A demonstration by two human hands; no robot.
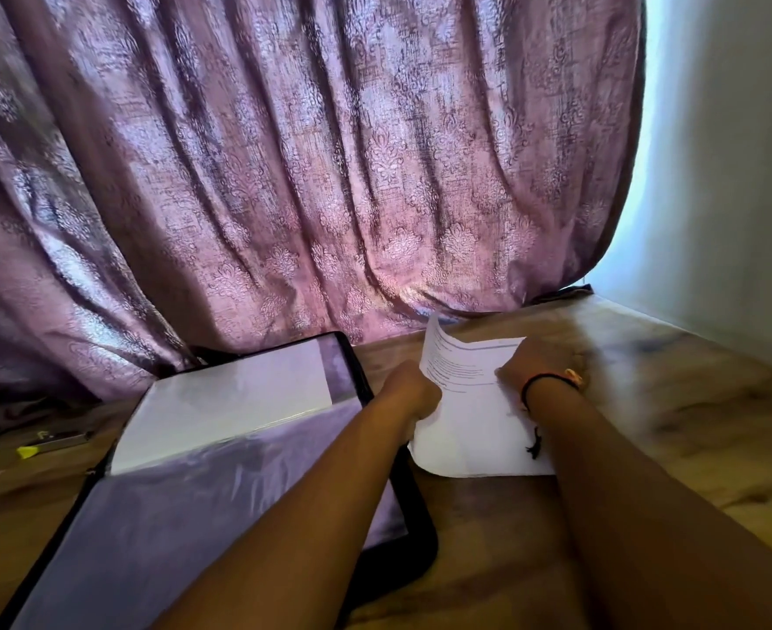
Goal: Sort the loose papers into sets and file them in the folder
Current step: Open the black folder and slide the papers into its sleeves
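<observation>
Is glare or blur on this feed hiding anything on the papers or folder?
Head view: light through the curtain throws purple glare across the folder; print on the papers is too soft to read; the wide-angle lens bows the frame edges.

A home room, seemingly: a patterned mauve curtain (306,175) hangs just behind the gripped papers (465,429), a wood-grain table (670,402) lying beneath them.

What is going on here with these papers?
A person handles papers on a wooden table. The left hand grips the left edge of a stack of white printed sheets; the right hand holds its right side. An open black folder with clear plastic sleeves lies beside, to the left.
</observation>
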